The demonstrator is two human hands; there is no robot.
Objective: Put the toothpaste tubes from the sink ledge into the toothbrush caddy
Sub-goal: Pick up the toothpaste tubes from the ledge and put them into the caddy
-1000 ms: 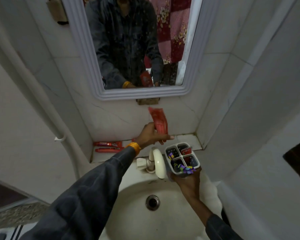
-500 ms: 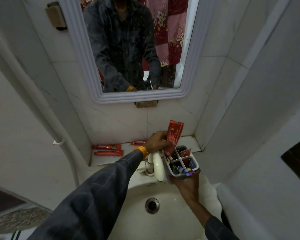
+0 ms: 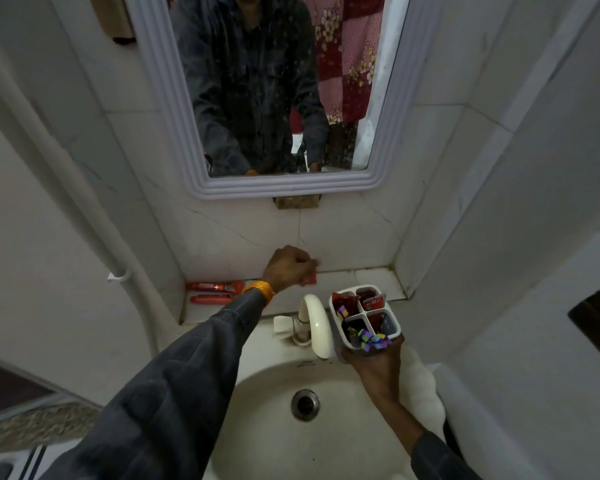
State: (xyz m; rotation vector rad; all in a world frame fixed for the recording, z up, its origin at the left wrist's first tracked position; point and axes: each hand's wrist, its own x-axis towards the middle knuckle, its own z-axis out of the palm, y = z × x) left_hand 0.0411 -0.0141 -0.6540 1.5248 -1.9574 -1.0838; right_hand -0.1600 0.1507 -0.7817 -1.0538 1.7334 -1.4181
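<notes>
My left hand [image 3: 288, 268] reaches over the tiled sink ledge [image 3: 371, 277], fingers curled on a red toothpaste tube [image 3: 309, 279] that lies against the back wall. Two more red tubes [image 3: 215, 287] [image 3: 211, 299] lie side by side at the ledge's left end. My right hand [image 3: 373, 365] holds the white four-compartment toothbrush caddy [image 3: 394, 323] from below, to the right of the tap. A red tube [image 3: 349, 303] stands in its back left compartment and another [image 3: 373, 301] in the back right. Purple-handled toothbrushes [image 3: 371, 339] stick out of the front.
A white tap [image 3: 317, 323] stands between my hands, over the basin with its drain [image 3: 305, 405]. A white-framed mirror [image 3: 291, 188] hangs above the ledge. Tiled walls close in on the right and a white pipe [image 3: 84, 209] runs down the left.
My left hand dropped the red tube it held into the caddy's back left compartment, then moved left and back to the ledge and closed on another tube. The caddy stayed in my right hand.
</notes>
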